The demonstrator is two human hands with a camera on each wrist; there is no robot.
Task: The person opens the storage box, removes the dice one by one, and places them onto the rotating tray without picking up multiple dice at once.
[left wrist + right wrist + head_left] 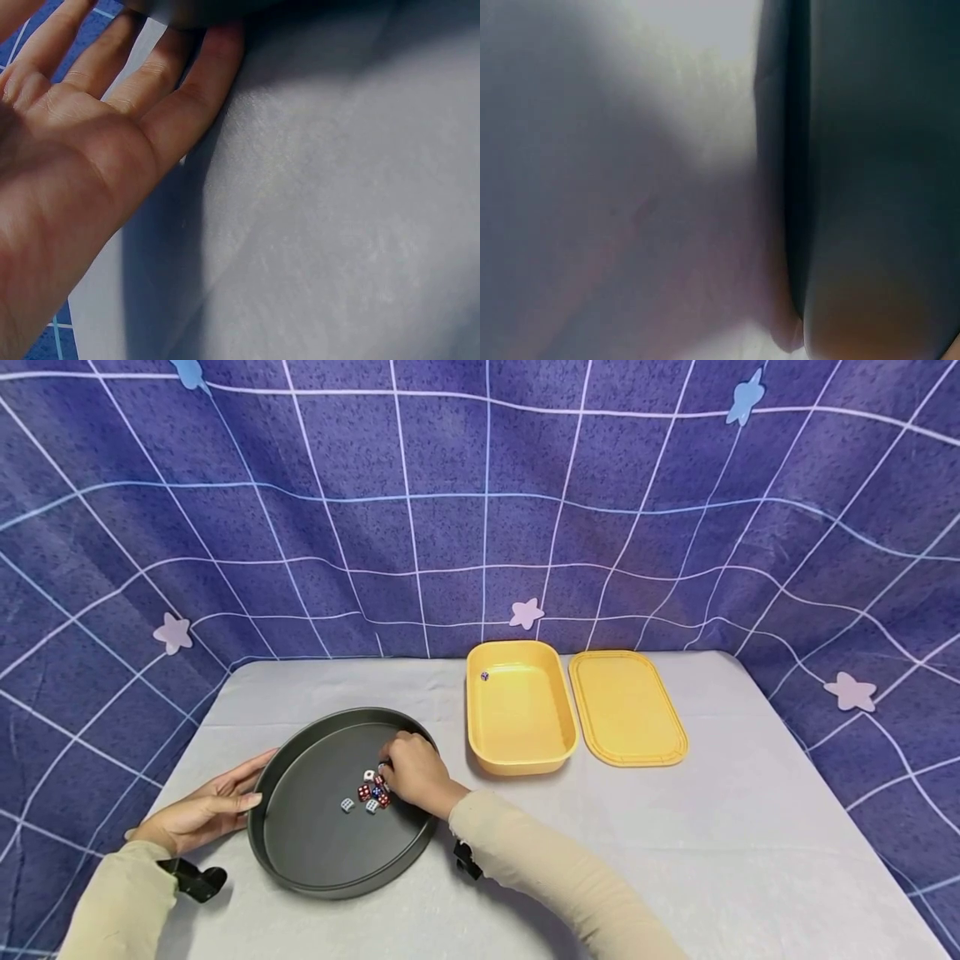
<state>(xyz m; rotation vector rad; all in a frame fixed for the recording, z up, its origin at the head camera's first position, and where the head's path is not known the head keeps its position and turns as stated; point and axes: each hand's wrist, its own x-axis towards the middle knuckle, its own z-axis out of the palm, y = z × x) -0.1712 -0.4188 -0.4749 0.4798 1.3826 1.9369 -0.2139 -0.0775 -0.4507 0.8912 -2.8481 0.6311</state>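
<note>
A dark grey round pan (307,839) with a low wall lies on the left half of the table. My left hand (206,810) holds its left side, thumb over the rim, the other fingers against the outer wall; in the left wrist view several fingers (191,105) reach up to the pan's edge. Inside the pan, right of centre, several dice (364,792) in red, white and blue lie clustered, with one grey-white die (347,805) a little apart. My right hand (416,768) reaches over the right rim, fingertips down among the dice. I cannot tell whether they pinch a die.
A yellow plastic box (521,764) stands open right of the pan, with one dark blue die (484,676) near its far left corner. Its flat yellow lid (628,706) lies to the right. A light grey cloth (750,827) covers the table; a blue gridded curtain (450,527) hangs behind.
</note>
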